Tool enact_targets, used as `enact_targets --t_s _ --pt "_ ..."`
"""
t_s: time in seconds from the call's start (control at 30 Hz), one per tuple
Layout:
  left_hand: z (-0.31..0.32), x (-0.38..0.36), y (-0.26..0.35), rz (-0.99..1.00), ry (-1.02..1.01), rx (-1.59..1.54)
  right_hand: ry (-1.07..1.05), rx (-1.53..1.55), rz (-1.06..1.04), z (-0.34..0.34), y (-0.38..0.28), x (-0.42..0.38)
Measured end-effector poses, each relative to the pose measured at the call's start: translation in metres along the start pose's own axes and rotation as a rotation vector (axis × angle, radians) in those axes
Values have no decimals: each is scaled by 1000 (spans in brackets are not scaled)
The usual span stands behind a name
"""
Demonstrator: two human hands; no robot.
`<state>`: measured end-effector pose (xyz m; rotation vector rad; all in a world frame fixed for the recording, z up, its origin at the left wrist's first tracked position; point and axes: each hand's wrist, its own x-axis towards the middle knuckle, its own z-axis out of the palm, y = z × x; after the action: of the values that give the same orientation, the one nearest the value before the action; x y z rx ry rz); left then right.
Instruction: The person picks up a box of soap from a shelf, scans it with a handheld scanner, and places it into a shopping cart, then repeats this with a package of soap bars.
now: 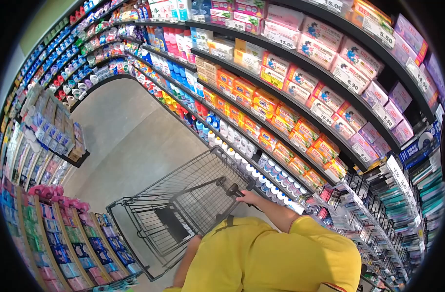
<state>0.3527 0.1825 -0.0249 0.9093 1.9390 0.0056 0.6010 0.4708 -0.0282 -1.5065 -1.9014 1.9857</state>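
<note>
Our right hand (247, 196) is gripping the cart (170, 223); left hand (194, 242), we can't tell; veering toward two o'clock could be toppling bottles (251, 171).

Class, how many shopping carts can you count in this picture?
1. The shopping cart stands on the aisle floor in front of the person in yellow, whose right hand is on its handle. Others could be hidden behind the display stand.
</note>
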Motion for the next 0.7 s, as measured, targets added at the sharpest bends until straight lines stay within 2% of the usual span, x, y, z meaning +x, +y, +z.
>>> enact_targets --t_s 0.07,0.23,0.3,0.37,0.5,0.7 --pt "2 15 -12 23 1 -10 48 -167 -38 4 -10 5" --pt "-7 37 -27 51 -85 32 83 -116 -41 14 -2 29" --pt "-2 54 -38 160 -2 119 99 -105 -42 17 -9 32" --pt "1 69 -46 172 -30 153 163 -221 -29 19 -17 28" --pt "-17 56 -32 142 -30 96 102 -222 -57 17 -15 32" --pt "-32 46 -13 102 -50 52 8 -118 8 3 -20 40"
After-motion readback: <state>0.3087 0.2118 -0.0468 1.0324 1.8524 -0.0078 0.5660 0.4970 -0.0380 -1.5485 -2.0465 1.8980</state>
